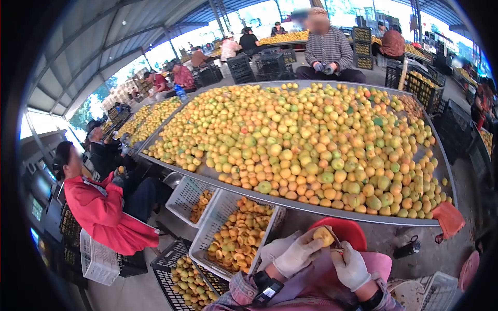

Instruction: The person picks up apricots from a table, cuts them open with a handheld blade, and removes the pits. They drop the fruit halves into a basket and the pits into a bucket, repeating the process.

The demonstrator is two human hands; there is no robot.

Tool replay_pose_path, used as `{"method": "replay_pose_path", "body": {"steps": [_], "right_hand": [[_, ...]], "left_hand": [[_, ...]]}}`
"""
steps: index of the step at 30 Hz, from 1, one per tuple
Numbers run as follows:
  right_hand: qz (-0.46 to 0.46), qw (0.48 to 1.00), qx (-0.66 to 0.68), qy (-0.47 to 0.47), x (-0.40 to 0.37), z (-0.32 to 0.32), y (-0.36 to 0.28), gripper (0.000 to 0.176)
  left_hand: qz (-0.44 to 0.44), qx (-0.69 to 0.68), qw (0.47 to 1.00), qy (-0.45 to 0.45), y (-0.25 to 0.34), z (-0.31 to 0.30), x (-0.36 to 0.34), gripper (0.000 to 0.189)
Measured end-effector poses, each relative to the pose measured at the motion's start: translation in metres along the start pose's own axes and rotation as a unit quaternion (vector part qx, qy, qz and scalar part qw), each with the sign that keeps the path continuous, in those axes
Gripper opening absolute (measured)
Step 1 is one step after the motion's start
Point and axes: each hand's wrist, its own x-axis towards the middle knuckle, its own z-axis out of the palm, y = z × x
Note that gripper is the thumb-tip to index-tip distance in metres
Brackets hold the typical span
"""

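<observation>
My left hand (pixel 298 255), in a white glove, is closed around a yellow apricot (pixel 323 237). My right hand (pixel 352 267), gloved too, grips a small knife (pixel 335 240) whose dark, narrow blade meets the fruit's right side. Its handle is mostly covered by my fingers. Behind both hands sits a red basin (pixel 353 229), partly hidden by them. To the left, a white crate (pixel 195 250) contains opened apricot halves (pixel 239 233). Just beyond, whole apricots (pixel 290 150) cover a large metal-rimmed table (pixel 321 211).
A second white crate (pixel 179 187) and a black crate (pixel 158 269) of whole fruit stand at left. A red cloth (pixel 449 218) hangs from the table corner above a dark flask (pixel 407 249). One co-worker in red (pixel 101 205) sits left; another (pixel 329 49) sits across the table.
</observation>
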Motion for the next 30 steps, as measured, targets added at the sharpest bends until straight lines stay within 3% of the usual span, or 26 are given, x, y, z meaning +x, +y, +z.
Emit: {"method": "replay_pose_path", "body": {"steps": [3, 16, 20, 22, 25, 27, 29, 30], "right_hand": [[0.038, 0.999, -0.013, -0.026, 0.0, -0.004, -0.009, 0.021], [0.05, 0.997, -0.021, -0.049, -0.003, -0.01, -0.022, 0.03], [0.049, 0.996, -0.036, -0.064, 0.0, -0.002, -0.005, 0.028], [-0.024, 0.998, 0.048, -0.028, 0.002, 0.008, 0.01, 0.034], [-0.014, 0.992, 0.124, 0.018, -0.002, 0.007, -0.008, 0.034], [-0.02, 0.986, 0.166, 0.024, -0.001, 0.016, -0.003, 0.032], [-0.023, 0.977, 0.209, 0.031, 0.004, 0.025, 0.004, 0.03], [-0.073, 0.982, 0.16, 0.067, 0.007, 0.027, 0.01, 0.037]], "left_hand": [[-0.002, 0.015, 1.0, 0.005, -0.001, -0.003, -0.001, 0.06], [-0.01, 0.036, 0.999, 0.003, -0.002, -0.003, -0.008, 0.053], [0.066, 0.128, 0.99, -0.009, -0.002, 0.004, -0.004, 0.054], [0.078, 0.154, 0.985, -0.015, -0.002, 0.005, -0.002, 0.054], [0.072, 0.071, 0.995, 0.015, 0.0, 0.018, -0.002, 0.055], [0.033, -0.064, 0.997, 0.015, 0.001, 0.021, 0.0, 0.057], [0.019, -0.015, 0.999, 0.037, -0.011, 0.007, 0.01, 0.046], [0.004, 0.034, 0.998, 0.056, -0.01, 0.009, 0.012, 0.038]]}}
